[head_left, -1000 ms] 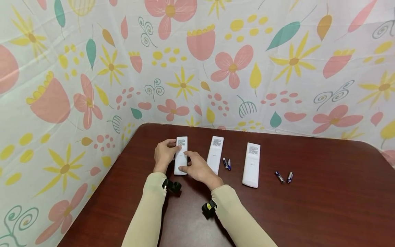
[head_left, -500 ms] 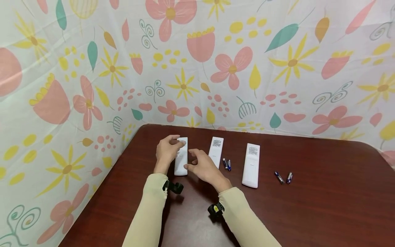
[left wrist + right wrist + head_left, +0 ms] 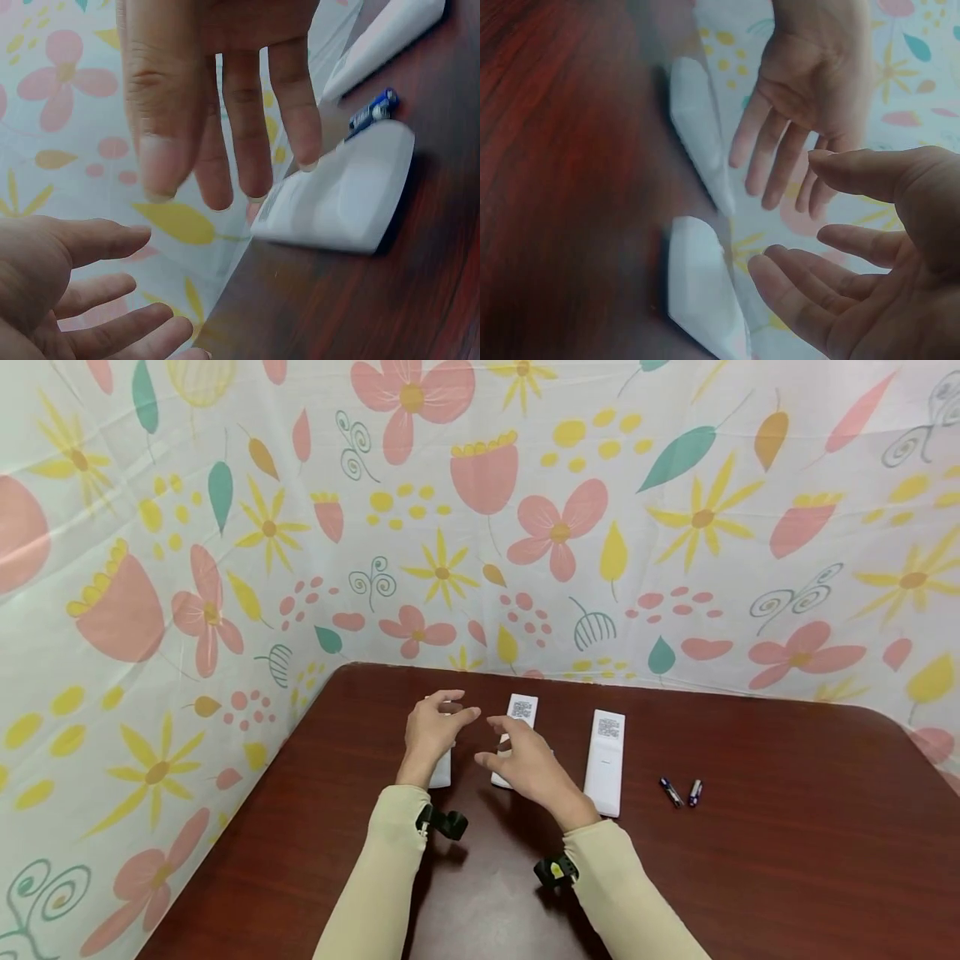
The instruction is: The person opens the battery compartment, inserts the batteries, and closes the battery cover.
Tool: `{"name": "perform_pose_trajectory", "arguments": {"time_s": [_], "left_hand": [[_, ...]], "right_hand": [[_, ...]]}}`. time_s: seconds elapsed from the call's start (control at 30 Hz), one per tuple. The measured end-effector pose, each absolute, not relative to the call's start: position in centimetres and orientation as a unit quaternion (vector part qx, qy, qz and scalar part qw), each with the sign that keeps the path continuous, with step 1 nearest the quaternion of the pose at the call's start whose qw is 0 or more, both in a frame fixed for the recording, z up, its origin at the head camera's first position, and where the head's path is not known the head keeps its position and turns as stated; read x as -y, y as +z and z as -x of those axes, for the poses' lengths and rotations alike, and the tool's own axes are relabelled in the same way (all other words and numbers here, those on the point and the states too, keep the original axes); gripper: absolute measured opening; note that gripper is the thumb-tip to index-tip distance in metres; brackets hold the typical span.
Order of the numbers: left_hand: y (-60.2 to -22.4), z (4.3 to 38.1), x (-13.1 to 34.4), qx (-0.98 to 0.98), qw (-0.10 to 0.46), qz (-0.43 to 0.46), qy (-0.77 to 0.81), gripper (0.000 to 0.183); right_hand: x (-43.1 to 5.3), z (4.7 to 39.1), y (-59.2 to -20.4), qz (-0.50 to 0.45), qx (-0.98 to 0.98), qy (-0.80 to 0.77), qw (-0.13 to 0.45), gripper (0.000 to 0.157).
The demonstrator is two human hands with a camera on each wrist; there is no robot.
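Both hands hover above the table with relaxed, spread fingers and hold nothing. My left hand is over the left white remote control, hiding most of it. My right hand hangs near the middle white remote control and covers part of it. The two hands face each other with a small gap between their fingertips. In the left wrist view the middle remote control lies apart from the fingers, with a blue battery beyond it. Right of the hands lies a third white remote control.
Two loose batteries, one slanted battery and one more upright battery, lie right of the third remote control. The dark brown table meets a flower-patterned cloth at its back and left.
The right hand has let go of the left remote control and moved right. The left hand has also lifted off it and shifted right. The remote controls stay in place on the table.
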State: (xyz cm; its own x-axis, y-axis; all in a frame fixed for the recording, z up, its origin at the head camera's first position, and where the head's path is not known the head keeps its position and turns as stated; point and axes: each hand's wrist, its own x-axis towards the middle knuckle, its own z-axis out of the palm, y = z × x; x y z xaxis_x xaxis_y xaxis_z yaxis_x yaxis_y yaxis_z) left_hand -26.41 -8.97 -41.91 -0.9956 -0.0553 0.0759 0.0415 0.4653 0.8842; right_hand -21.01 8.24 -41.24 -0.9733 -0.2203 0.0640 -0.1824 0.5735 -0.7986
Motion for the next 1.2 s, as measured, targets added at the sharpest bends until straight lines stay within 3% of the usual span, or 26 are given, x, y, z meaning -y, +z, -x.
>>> {"name": "perform_pose_trajectory", "arguments": {"time_s": [0.7, 1.0, 1.2], "left_hand": [[-42.5, 26.9, 4.1, 0.866, 0.013, -0.009, -0.499, 0.042], [-43.1, 27.9, 3.4, 0.869, 0.019, -0.002, -0.495, 0.045], [-43.5, 28.6, 3.1, 0.864, 0.006, -0.002, -0.503, 0.047]], "right_hand": [[-12.8, 20.5, -41.0, 0.075, -0.899, -0.432, 0.012, 0.064], [-12.9, 20.6, -41.5, 0.021, -0.897, -0.441, 0.016, 0.056], [-12.6, 21.3, -41.9, -0.004, -0.888, -0.458, 0.038, 0.065]]}}
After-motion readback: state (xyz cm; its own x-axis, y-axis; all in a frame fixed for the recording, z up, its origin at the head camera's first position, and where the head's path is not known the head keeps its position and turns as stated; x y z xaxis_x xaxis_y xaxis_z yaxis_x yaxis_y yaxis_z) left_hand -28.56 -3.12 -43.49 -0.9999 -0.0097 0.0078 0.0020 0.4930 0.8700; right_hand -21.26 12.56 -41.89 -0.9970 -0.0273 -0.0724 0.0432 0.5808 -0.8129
